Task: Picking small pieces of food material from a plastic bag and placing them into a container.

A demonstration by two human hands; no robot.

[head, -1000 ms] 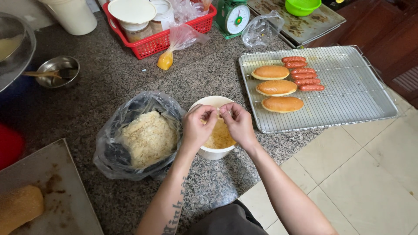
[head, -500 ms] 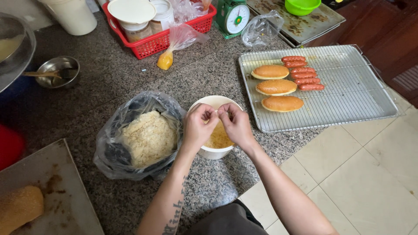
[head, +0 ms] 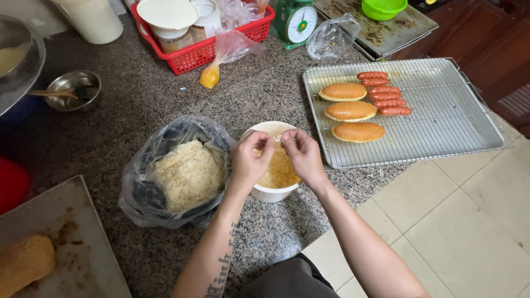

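Your left hand (head: 249, 163) and right hand (head: 302, 156) are both over the white bowl (head: 270, 193), fingertips pinched together on a small bit of something just above the yellow crumb mix (head: 279, 172); what the bit is, can't tell. My read: keep the pinch low and centred over the bowl so crumbs drop back in, not on the granite counter (head: 138, 105). The bowl sits at the counter's front edge, just beside the clear bag of pale crumbs (head: 185, 174), so don't nudge it outward. Packaging: red basket (head: 204, 52) at the back with white-lidded jars; a knotted clear bag with a yellow-orange lump (head: 210, 77) touching its front; green dial scale (head: 295, 22) with a white face; empty crumpled clear bag (head: 331, 38) beside the wire rack (head: 441, 127) holding three buns and sausages.
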